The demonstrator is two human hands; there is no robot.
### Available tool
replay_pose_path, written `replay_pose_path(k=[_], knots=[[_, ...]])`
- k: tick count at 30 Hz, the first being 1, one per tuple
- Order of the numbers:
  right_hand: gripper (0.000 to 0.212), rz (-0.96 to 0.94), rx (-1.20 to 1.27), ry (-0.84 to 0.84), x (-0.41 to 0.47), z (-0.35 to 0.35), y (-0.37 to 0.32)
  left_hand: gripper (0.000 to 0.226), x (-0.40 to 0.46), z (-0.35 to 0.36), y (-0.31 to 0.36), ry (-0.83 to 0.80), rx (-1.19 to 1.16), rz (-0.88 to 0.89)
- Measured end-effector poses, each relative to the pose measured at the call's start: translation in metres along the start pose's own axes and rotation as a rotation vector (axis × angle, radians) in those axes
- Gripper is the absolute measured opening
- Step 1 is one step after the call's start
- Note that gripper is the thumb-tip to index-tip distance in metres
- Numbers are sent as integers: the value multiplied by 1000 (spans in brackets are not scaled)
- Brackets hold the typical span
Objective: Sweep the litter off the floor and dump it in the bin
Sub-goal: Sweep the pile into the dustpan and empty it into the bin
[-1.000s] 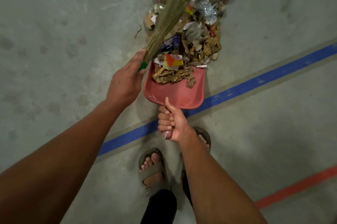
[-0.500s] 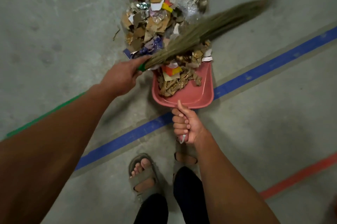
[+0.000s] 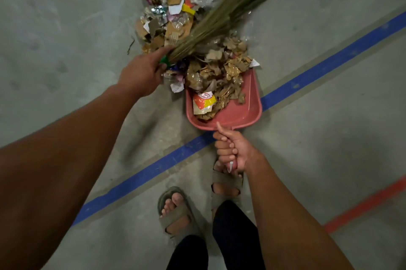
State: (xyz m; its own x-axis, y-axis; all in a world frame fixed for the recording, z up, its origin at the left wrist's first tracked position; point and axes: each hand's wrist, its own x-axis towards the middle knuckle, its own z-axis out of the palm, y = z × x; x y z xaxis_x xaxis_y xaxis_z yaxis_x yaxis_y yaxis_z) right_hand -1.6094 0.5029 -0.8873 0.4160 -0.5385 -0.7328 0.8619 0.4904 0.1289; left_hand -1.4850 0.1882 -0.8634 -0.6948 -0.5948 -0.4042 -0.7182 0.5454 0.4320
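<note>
A heap of litter (image 3: 182, 3), made of cardboard scraps, paper and plastic wrappers, lies on the grey concrete floor. My left hand (image 3: 144, 73) grips the green base of a grass broom (image 3: 232, 8), whose bristles slant up to the right across the heap. My right hand (image 3: 230, 152) grips the handle of a pink dustpan (image 3: 243, 113), which rests on the floor with its mouth against the heap. Brown cardboard bits and an orange-yellow wrapper (image 3: 203, 102) fill the pan's front half. No bin is in view.
A blue tape line (image 3: 329, 58) runs diagonally across the floor under the dustpan. A red tape line (image 3: 369, 203) lies at the lower right. My two sandalled feet (image 3: 175, 214) stand just behind the blue line.
The broom swung from pointing straight up to slanting right over the heap. More litter now sits in the dustpan, and the orange-yellow wrapper has slid deeper into it.
</note>
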Motion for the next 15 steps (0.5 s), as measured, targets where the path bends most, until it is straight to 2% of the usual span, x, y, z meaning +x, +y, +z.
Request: replay_pose_path(k=[8, 15], knots=[[47, -19, -9, 54, -4, 15, 3, 54, -38, 13, -13, -201, -71, 39], [46, -48, -8, 52, 4, 15, 12, 58, -55, 19, -16, -176, -100, 36]])
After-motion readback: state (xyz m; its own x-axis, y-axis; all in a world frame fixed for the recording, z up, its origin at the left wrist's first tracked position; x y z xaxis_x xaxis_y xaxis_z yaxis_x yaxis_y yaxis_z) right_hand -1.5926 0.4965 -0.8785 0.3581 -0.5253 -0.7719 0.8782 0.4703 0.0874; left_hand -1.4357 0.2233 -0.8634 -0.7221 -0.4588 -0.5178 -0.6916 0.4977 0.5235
